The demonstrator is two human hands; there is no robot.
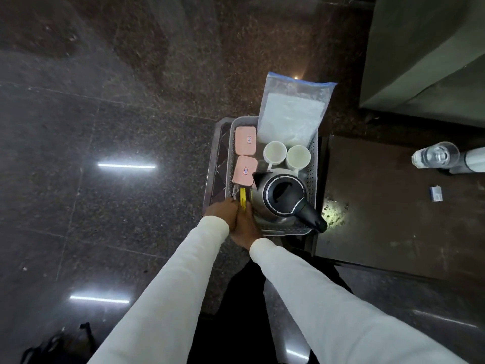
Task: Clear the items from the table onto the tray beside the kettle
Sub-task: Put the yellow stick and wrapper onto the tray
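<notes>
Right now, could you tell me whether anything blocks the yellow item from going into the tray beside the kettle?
Nothing visible does: both hands hold the yellow item over the tray's near corner, left of the kettle.

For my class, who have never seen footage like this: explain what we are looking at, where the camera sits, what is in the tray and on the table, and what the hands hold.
There is no machine here. One camera worn on a person's head looks down at their own white-sleeved arms. The left hand and right hand meet at the near end of a grey perforated tray, together holding a small yellow item; what it is cannot be told. In the tray stand a steel kettle, two white cups, two pink lidded boxes and a clear bag leaning upright. On the dark table to the right remain a clear bottle and a small box.
</notes>
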